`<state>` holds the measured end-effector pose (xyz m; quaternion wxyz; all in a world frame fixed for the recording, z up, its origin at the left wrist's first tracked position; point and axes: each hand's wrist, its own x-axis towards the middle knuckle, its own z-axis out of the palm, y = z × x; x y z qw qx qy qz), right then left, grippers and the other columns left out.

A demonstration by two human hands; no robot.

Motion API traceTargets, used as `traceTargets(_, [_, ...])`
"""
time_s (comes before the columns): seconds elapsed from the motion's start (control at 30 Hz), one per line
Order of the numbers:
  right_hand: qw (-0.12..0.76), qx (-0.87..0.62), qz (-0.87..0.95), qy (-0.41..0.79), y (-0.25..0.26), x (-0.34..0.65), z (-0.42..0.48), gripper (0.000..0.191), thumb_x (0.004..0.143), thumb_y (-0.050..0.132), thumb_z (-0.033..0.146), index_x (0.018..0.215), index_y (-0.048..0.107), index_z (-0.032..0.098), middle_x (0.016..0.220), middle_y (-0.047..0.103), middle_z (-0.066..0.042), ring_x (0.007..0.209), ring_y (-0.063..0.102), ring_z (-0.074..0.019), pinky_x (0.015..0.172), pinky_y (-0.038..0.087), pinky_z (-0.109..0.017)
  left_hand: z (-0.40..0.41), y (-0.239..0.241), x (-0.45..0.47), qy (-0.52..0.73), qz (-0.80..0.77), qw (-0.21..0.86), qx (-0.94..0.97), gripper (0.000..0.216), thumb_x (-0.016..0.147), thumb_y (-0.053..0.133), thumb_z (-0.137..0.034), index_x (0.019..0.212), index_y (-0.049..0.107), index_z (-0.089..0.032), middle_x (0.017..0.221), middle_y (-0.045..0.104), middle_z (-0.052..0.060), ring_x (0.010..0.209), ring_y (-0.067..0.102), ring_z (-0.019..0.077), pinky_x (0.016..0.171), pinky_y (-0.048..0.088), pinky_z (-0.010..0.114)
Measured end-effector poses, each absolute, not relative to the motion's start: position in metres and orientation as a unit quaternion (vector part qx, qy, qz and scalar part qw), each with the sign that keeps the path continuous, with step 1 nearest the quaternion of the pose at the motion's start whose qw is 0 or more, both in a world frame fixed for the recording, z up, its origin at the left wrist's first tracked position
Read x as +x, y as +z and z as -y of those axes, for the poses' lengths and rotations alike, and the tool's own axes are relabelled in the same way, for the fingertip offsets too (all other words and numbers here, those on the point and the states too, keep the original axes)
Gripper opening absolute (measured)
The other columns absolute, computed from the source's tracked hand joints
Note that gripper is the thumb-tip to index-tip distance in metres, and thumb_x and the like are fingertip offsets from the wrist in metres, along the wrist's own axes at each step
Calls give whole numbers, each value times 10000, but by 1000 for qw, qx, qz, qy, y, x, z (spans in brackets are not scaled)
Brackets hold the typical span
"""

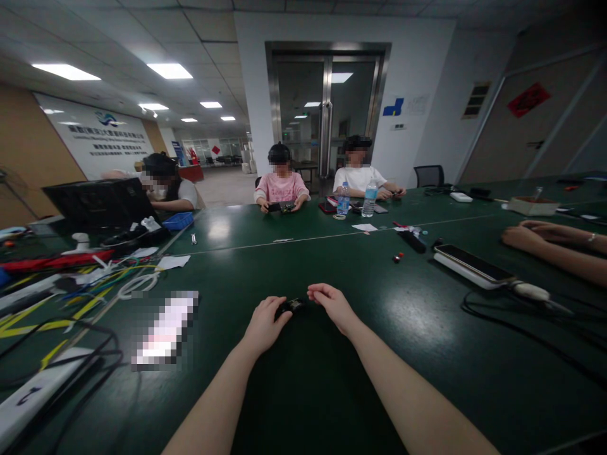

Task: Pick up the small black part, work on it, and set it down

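My left hand (265, 322) and my right hand (332, 303) meet over the dark green table (303, 392), both with fingers curled. Between them sits a small black object (290, 306), pinched by the fingers of both hands; its details are too small to make out. Both forearms stretch in from the bottom edge.
A power strip with a phone on it (472, 265) and black cables (521, 328) lie to the right, near a co-worker's arms (554, 243). Wires, a laptop (102, 205) and a blurred item (165, 328) crowd the left. Three people sit opposite; water bottles (355, 199) stand there.
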<state>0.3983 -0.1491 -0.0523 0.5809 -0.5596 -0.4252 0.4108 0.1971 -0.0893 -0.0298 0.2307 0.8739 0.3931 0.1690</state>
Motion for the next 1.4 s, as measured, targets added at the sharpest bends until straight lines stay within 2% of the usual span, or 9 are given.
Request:
traceTargets(0.13, [575,-565,423,413,-49,398,151,233,791,490,259,989,609,226,990,625,-28,936,573,-164,855,438,-339,88,-31,198,171,-390,230,875,445,845,367,-455,1205,488,-223,1232,491,63,1121,452,211,935,361,360])
traceTargets(0.5, [588,-553,424,411,-49,396,149,236,771,510,272,970,613,199,947,638,-38,903,587,-157,858,432,-332,91,-25,197,152,-374,220,888,452,791,478,-420,1205,486,-239,1230,511,50,1158,422,224,983,300,379])
traceTargets(1.13, [575,-563,435,405,-50,398,151,239,790,494,277,992,606,217,965,632,-27,916,578,-151,844,433,-328,91,-29,198,161,-385,212,883,420,796,460,-304,1212,471,-247,1222,502,45,1155,411,218,970,320,379])
traceTargets(1.4, [570,-566,440,401,-51,398,149,244,791,484,279,994,603,214,965,632,-29,903,580,-149,829,435,-322,87,-37,197,175,-373,201,889,426,805,461,-309,1226,445,-254,1224,507,36,1151,421,207,971,316,369])
